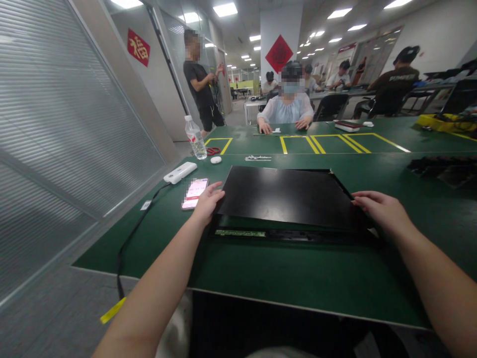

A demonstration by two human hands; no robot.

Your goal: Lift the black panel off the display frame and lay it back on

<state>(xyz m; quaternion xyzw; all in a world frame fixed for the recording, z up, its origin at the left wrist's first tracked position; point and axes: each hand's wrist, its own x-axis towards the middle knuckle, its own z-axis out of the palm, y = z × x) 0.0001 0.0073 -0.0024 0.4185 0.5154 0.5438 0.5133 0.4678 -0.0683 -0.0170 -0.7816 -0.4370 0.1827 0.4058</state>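
A thin, glossy black panel (285,195) is held tilted by its two short sides. My left hand (209,203) is closed on its left edge, with the thumb and fingers at the rim. At the right edge my right hand (382,209) pinches the panel's side, close to the rim of a black frame (320,235). This frame lies on the green table under the panel, which hides most of it. Along the frame's near side runs a narrow green circuit board (240,233).
Left of the panel lie a lit phone (195,193), a white power bank (180,172) with a black strap, and a water bottle (196,137). Red-handled scissors (213,150), a white round case (215,160) and small white strips (258,158) lie beyond. A person (286,102) sits opposite.
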